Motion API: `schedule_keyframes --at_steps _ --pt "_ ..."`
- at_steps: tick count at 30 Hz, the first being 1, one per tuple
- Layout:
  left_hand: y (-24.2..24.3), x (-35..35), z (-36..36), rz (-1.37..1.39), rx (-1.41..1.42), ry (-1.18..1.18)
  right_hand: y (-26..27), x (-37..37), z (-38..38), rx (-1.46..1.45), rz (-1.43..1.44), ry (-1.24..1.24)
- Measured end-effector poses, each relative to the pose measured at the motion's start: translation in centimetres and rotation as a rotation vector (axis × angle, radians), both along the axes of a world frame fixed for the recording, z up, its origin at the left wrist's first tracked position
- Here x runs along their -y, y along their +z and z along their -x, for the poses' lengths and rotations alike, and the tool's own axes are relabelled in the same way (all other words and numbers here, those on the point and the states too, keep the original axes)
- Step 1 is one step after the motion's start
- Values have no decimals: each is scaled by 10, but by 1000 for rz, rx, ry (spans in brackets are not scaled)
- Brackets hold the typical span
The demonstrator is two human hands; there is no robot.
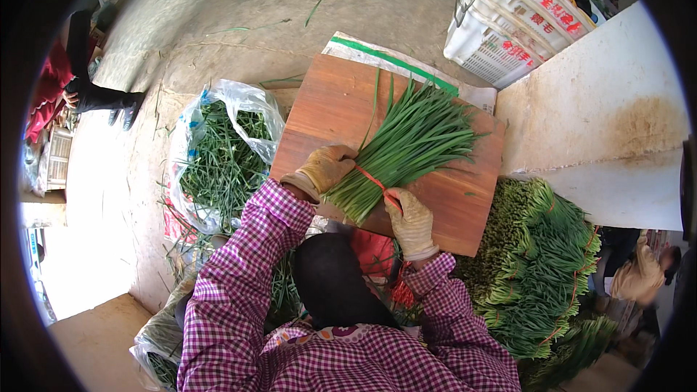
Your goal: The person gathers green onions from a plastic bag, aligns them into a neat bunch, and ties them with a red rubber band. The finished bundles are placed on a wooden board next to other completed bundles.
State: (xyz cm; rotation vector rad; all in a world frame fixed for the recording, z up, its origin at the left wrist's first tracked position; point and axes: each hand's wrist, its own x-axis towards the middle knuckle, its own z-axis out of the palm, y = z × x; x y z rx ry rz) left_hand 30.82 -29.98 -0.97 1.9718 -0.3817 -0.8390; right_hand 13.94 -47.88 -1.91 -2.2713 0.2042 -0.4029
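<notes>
A bunch of long green garlic chives [419, 133] lies slantwise on a reddish-brown wooden board [316, 103], its pale cut stems towards me. An orange-red tie [372, 176] crosses the bunch near the stem end. My left hand [324, 170], in a yellowish work glove, closes at the bunch's left edge, where the tie meets its fingertips. The underside of the bunch is hidden. On the other side, my gloved right hand [412, 223] pinches the tie, drawn straight over the stems.
Left of the board stands a clear plastic bag [253, 103] of loose green leaves. Tied chive bunches [550, 261] are stacked at right, below a pale wall [593, 114]. White plastic crates [512, 16] stand behind. Other people appear at both sides, one with a dark-clad leg [103, 99].
</notes>
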Motion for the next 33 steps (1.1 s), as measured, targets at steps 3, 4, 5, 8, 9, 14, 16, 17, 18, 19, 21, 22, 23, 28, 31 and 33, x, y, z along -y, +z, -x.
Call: schedule_keyframes --at_steps 3,4,5,8,9,14,16,17,18,19,21,22,23,28,31,33 --pt "-7 -8 -1 77 3 -55 2 -2 -11 131 60 28" --pt "-8 -9 0 68 136 -97 1 -2 -13 129 92 56" --pt "-8 -9 2 53 241 -145 1 -2 -16 121 118 70" --pt "-6 -1 6 -16 493 -245 -3 -2 -18 114 -181 119" --pt "-5 3 6 -74 566 -256 -4 -1 -17 53 -239 117" --pt "1 27 -1 -264 501 -263 -7 2 -15 -66 -749 54" --pt "10 26 5 -229 439 -231 -5 4 -16 -110 -833 44" --pt "16 23 11 -161 461 -196 -3 6 -17 -119 -885 27" --pt "23 21 17 -166 434 -162 0 6 -18 -163 -936 5" --pt "29 22 28 -222 518 -235 5 6 -20 -174 -883 0" --pt "41 27 48 -494 575 -398 17 4 -25 -232 -769 -36" --pt "46 30 50 -586 564 -411 25 2 -27 -218 -783 -2" --pt "50 29 47 -500 492 -444 33 0 -31 -222 -781 23" --pt "59 9 -7 -31 191 -568 76 -3 -52 -15 -651 96" --pt "53 -11 -32 171 22 -417 83 2 -61 -32 -642 44" --pt "38 -27 -36 327 -116 -144 79 8 -65 -49 -821 -6"
